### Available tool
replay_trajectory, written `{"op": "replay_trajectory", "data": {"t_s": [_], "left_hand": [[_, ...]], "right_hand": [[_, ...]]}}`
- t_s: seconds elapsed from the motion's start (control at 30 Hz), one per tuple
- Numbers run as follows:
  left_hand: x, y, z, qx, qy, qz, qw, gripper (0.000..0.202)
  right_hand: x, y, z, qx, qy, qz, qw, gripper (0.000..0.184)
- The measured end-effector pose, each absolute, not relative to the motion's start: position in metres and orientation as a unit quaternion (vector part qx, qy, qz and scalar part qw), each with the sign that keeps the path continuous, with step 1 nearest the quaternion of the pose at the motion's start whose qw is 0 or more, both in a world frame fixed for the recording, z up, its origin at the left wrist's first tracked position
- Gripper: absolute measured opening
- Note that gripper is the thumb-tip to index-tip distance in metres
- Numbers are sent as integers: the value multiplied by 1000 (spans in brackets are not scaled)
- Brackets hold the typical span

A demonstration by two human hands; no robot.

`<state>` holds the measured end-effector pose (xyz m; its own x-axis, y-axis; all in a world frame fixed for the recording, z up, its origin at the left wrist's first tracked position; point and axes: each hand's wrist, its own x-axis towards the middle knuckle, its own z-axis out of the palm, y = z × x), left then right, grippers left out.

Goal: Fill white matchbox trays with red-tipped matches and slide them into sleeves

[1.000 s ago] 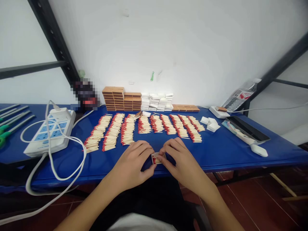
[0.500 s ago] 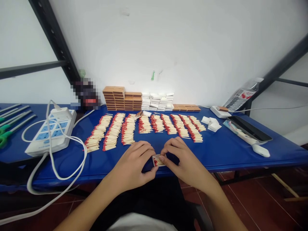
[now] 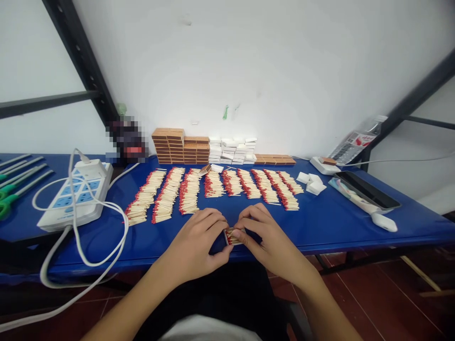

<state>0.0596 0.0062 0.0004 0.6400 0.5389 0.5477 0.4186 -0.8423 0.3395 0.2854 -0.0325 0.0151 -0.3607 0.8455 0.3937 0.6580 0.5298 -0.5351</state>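
Near the table's front edge, a small matchbox tray holds red-tipped matches. My left hand grips the tray's left end, thumb at the near side and fingers at the far side. My right hand is closed at the tray's right end, with its thumb resting on the matches. Its fingertips partly cover the box. Beyond both hands, several slanted rows of loose matches lie across the table.
Along the wall stand stacked brown matchbox sleeves and white trays. Loose white trays and a phone lie right. A power strip with looping white cables and green-handled scissors occupy the left. A bottle leans behind.
My right thumb has shifted slightly over the matches, and a little more of them shows. Both hands stay at the tray.
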Motion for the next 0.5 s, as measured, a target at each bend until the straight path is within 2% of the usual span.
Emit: {"op": "replay_trajectory", "data": {"t_s": [0.13,0.27,0.37,0.5], "left_hand": [[58,7,-1,900,268,334,84,18],[58,7,-2,899,273,332,90,24],[57,7,-2,899,275,330,86,27],[57,6,-2,899,281,328,76,28]], "right_hand": [[302,-28,17,-473,-803,125,341,20],[354,-11,6,-558,-740,-1,375,20],[395,2,-9,-601,-714,-68,353,21],[418,9,-23,-598,-729,-67,328,26]]}}
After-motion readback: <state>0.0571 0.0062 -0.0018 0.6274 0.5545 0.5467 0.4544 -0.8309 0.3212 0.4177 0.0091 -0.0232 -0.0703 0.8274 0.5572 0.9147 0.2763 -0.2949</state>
